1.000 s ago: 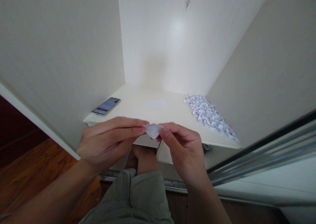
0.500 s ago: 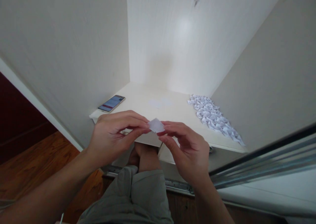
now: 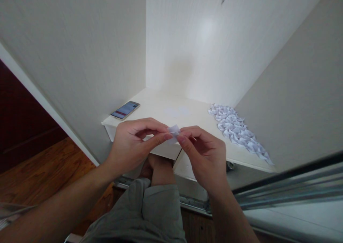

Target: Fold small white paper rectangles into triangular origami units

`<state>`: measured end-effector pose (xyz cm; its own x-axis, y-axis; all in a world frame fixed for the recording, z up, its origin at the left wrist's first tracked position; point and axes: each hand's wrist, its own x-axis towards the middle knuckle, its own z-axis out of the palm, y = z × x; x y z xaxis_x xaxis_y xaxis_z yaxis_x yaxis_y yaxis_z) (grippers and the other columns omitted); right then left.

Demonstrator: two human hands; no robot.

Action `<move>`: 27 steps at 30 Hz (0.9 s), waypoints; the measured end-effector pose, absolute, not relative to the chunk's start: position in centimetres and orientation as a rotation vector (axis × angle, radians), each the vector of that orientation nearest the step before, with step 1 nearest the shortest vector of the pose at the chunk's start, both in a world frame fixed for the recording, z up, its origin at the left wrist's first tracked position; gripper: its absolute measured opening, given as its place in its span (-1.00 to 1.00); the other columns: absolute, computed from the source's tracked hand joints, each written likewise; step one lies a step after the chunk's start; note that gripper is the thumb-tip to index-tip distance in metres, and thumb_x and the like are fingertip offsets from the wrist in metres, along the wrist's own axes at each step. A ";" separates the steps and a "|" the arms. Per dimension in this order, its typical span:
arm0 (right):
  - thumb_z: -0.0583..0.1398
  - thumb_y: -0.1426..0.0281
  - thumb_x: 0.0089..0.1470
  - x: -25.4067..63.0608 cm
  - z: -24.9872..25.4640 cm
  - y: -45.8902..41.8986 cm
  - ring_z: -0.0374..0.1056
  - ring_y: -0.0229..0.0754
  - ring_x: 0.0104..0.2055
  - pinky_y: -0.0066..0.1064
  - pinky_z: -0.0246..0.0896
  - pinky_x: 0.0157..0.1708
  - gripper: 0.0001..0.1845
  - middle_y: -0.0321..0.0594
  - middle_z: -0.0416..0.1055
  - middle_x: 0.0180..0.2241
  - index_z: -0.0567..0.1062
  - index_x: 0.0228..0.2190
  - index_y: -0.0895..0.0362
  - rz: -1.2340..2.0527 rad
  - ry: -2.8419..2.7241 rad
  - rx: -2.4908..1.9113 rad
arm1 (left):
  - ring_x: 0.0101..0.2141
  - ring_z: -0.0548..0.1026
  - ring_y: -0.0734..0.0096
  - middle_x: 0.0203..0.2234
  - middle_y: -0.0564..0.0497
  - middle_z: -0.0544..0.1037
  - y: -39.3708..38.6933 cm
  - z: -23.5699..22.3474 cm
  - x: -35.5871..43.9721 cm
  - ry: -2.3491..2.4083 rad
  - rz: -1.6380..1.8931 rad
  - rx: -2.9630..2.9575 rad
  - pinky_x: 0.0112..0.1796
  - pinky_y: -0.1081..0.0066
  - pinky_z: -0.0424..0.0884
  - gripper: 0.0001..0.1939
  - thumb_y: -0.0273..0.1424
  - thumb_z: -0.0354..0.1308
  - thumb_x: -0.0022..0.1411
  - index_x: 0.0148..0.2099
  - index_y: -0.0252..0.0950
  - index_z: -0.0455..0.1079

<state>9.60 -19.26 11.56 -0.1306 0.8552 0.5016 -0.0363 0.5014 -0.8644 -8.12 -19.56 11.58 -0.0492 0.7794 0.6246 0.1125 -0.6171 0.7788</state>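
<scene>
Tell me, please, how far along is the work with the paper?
The folded pieces on the right of the shelf look done. One piece is in hand, pinched by the left hand and right hand. Faint flat pieces lie mid-shelf, apparently left; I cannot count them.

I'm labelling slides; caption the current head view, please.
Both hands pinch a small white paper above a white shelf, between a phone and folded pieces.
</scene>
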 end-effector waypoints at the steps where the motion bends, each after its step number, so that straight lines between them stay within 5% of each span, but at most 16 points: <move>1: 0.35 0.39 0.15 9.5 11.7 -19.1 0.45 -0.18 -0.30 -0.34 0.34 -0.28 -0.95 -0.24 0.59 -0.36 0.63 -0.38 0.05 0.904 -1.502 -0.753 | -0.46 0.63 0.41 -0.43 0.00 0.70 -19.5 11.6 -8.1 0.949 1.718 1.697 -0.42 0.49 0.61 -0.90 -0.35 0.46 0.14 -0.35 -0.24 0.63; 8: 0.43 0.39 0.03 9.3 12.3 -18.3 0.46 -0.21 -0.37 -0.36 0.36 -0.36 -0.93 -0.27 0.61 -0.39 0.65 -0.38 0.04 0.900 -1.448 -0.802 | -0.57 0.59 0.43 -0.49 0.01 0.66 -18.9 12.0 -8.3 0.938 1.676 1.625 -0.56 0.50 0.55 -0.82 -0.30 0.47 0.13 -0.26 -0.26 0.61; 16: 0.48 0.31 -0.06 9.4 12.8 -18.0 0.49 -0.18 -0.37 -0.34 0.39 -0.35 -0.81 -0.24 0.62 -0.40 0.66 -0.36 0.07 1.062 -1.430 -0.863 | -0.47 0.65 0.37 -0.44 -0.04 0.69 -18.6 12.3 -8.6 0.935 1.622 1.586 -0.45 0.46 0.61 -0.77 -0.26 0.47 0.12 -0.24 -0.30 0.63; 27: 0.35 0.20 0.13 9.4 12.4 -17.2 0.32 -0.27 -0.48 -0.39 0.23 -0.40 -0.75 -0.28 0.52 -0.53 0.61 -0.47 0.11 1.190 -1.483 -0.907 | -0.51 0.64 0.35 -0.45 -0.02 0.69 -18.6 12.2 -8.6 1.021 1.685 1.588 -0.48 0.40 0.61 -0.77 -0.27 0.50 0.09 -0.27 -0.29 0.63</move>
<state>9.35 -17.17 12.37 -0.2301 0.9436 0.2380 -0.0279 0.2381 -0.9708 -8.60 -18.55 12.24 -0.1024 0.8425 0.5289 0.0784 -0.5232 0.8486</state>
